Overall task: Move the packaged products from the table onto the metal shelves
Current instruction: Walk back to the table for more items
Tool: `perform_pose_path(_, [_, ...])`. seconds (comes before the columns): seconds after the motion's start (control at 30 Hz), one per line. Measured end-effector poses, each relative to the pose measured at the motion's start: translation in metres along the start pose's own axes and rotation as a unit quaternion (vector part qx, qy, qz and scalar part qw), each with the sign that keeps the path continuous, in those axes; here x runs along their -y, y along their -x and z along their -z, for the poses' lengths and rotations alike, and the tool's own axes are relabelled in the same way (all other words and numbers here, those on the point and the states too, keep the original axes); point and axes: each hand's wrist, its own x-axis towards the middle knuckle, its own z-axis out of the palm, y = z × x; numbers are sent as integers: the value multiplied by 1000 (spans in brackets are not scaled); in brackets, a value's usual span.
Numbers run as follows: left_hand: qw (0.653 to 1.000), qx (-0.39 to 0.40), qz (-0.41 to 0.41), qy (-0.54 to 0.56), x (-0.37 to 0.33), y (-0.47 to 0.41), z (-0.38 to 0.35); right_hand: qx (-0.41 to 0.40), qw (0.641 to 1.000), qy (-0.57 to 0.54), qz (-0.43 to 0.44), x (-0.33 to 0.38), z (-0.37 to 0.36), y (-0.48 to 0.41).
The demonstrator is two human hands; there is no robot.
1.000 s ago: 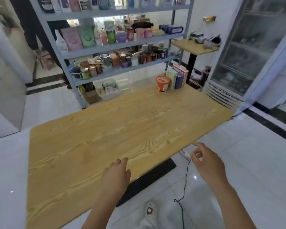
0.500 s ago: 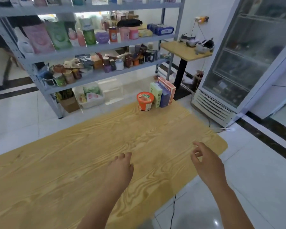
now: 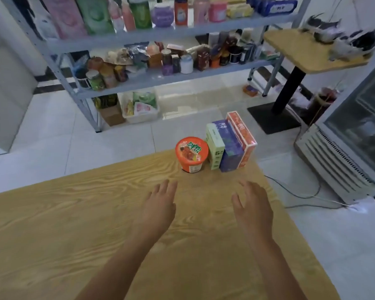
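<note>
Left hand (image 3: 158, 204) + right hand (image 3: 252, 205) were empty, fingers loosely spread, low over table (image 3: 74, 224) mid-frame. Noodle cup (image 3: 191, 154) and 3 upright boxes (image 3: 230, 146) stood just above them in frame, at the far edge. Best bet imo: left wraps cup wall, not lid — right squeezes boxes as one block, then shelves (image 3: 160, 77) up top.

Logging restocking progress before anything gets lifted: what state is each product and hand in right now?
Noodle cup: upright on table, lid on, untouched.
Green box: upright, beside cup.
Purple box: upright, middle of the three boxes.
Orange box: upright, row's right end.
Left hand: open, empty, short of the cup.
Right hand: open, empty.
</note>
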Motion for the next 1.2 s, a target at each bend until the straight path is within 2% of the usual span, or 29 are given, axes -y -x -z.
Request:
perform_pose_path(0.17, [999, -43, 18, 21, -13, -97, 2, -54, 993, -40, 101, 12, -29, -85])
perform_pose_path(0.3, [1000, 4, -8, -24, -14, -135, -11, 3, 993, -48, 111, 23, -49, -129])
perform_pose_path(0.4, [998, 22, -5, -63, -16, -137, -20, 12, 994, -30, 103, 29, -58, -148])
perform_pose_path(0.5, [998, -8, 22, -57, -18, -131, -21, 23, 996, 14, 86, 31, -65, -159])
perform_pose_path(0.67, [993, -47, 104, 17, -10, -109, -23, 61, 996, -11, 67, 34, -67, -159])
perform_pose_path(0.73, [979, -111, 155, 75, -3, -98, -28, 73, 994, -34, 71, 30, -64, -152])
perform_pose_path(0.8, [945, -180, 217, 166, 6, -93, -31, 86, 992, -63, 63, 21, -59, -139])
perform_pose_path(0.83, [920, -183, 258, 232, 11, -94, -32, 88, 992, -74, 58, 16, -58, -131])
perform_pose_path(0.87, [888, -153, 297, 315, 16, -96, -31, 86, 991, -84, 56, 11, -57, -123])
perform_pose_path(0.93, [787, -69, 340, 510, 22, -98, -29, 80, 989, -108, 55, 3, -60, -108])
perform_pose_path(1.0, [684, 0, 354, 637, 22, -95, -28, 96, 986, -127, 49, 0, -67, -97])
perform_pose_path(1.07, [646, 3, 350, 679, 20, -89, -32, 118, 981, -153, 30, 1, -73, -91])
perform_pose_path(1.2, [604, -27, 357, 712, 20, -76, -36, 127, 962, -239, -39, 9, -71, -92])
